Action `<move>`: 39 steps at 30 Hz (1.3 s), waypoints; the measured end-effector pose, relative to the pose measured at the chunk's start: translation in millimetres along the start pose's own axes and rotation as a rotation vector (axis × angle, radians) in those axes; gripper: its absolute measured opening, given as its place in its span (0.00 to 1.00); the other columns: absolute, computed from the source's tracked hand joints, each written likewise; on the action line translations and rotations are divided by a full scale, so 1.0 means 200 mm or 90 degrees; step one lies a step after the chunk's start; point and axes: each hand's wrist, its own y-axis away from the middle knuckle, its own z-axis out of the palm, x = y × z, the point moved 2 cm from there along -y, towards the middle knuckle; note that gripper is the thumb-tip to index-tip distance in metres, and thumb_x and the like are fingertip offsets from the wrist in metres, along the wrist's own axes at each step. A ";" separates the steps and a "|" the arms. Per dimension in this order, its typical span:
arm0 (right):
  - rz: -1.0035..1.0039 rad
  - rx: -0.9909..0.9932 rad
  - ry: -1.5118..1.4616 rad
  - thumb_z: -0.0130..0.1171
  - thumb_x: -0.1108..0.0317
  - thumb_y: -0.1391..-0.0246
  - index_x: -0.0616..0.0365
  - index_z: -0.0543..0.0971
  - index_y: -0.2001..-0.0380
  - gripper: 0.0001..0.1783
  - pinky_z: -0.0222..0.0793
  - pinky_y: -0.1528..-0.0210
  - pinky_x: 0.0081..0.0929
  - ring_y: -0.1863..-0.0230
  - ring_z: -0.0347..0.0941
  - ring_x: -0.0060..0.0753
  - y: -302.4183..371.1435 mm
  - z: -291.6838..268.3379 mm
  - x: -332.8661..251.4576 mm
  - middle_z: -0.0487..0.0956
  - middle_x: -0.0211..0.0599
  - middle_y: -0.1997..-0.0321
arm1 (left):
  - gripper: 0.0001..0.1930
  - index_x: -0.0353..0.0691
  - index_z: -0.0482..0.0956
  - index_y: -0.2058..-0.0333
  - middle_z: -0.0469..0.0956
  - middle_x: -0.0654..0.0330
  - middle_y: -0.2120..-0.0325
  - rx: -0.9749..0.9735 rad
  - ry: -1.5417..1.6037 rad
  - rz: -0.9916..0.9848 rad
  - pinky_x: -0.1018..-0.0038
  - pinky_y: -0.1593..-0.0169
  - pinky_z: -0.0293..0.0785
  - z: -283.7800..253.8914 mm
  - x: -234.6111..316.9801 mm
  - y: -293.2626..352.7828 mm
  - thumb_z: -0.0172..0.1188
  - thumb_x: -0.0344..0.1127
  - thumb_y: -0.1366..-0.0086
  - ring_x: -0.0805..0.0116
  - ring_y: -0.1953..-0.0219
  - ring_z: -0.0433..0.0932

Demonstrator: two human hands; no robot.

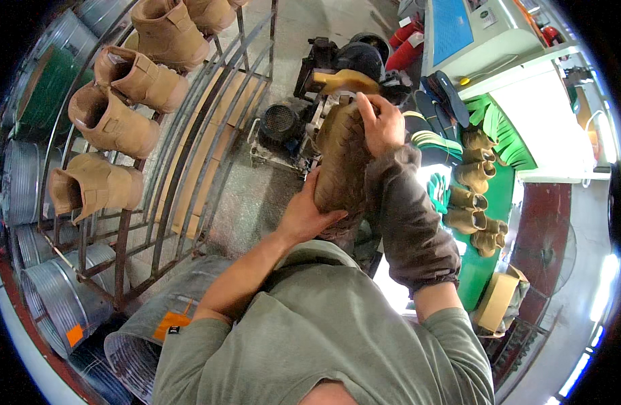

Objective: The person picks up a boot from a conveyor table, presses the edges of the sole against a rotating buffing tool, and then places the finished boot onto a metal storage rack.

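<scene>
brown boot [341, 158] sits between both hands at the machine's [347, 82] near edge; contact unclear. left hand [307, 212] cups the near end, right hand [384, 127] grips the far end. likely positioning; next move calls for steady two-handed support.

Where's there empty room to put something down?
Bare floor shows between the metal rack and the black motor. The green tabletop is bare between its boots and the cardboard box. It's crowded farther up, among the dark soles, and where both hands hold the brown boot.
</scene>
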 end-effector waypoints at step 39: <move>-0.193 0.022 0.126 0.60 0.60 0.44 0.50 0.83 0.60 0.11 0.71 0.49 0.38 0.53 0.75 0.49 -0.27 0.20 0.00 0.77 0.43 0.59 | 0.52 0.28 0.54 0.37 0.75 0.39 0.49 -0.152 -0.003 -0.067 0.63 0.42 0.72 -0.30 0.09 -0.24 0.74 0.55 0.48 0.46 0.46 0.76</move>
